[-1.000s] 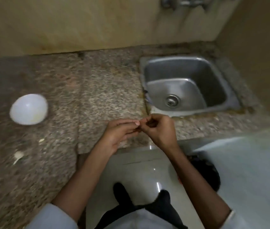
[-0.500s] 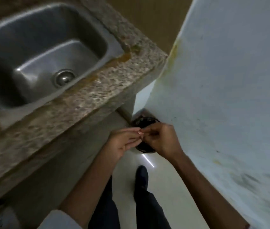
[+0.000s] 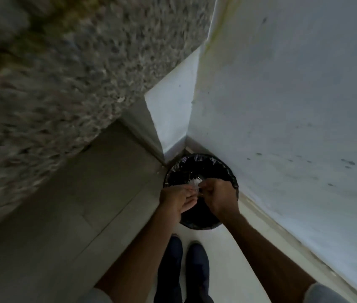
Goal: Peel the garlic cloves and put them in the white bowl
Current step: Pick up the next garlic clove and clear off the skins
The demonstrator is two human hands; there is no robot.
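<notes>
Ok so from my end here's the one thing that matters right now: the garlic clove (image 3: 195, 183) is sitting right at the spot where both sets of fingertips meet, and that spot hangs directly over the open mouth of the black-lined bin (image 3: 184, 169) on the floor, a bit toward its far rim. So I reckon any skin that comes off drops straight down into the liner, no reaching needed. The left hand (image 3: 176, 200) comes in from the left with its fingers laid out toward the clove and looks to be pinching it at the tips. The right hand (image 3: 220, 199) has the back of the hand facing me and its fingers curled in tight on the same little whitish bit, looks like it's picking at the skin. Neither hand is really nearer, they're both on it. Which way the clove's long axis runs I honestly can't tell, it's tiny and smeared. Count-wise: one clove that I can see, one bin, two hands, two dark shoes (image 3: 197, 263) just this side of the bin. White bowls in view: zero, so I'm guessing the clove has to travel back up to the granite counter (image 3: 63, 84) on the left once it's bare.
</notes>
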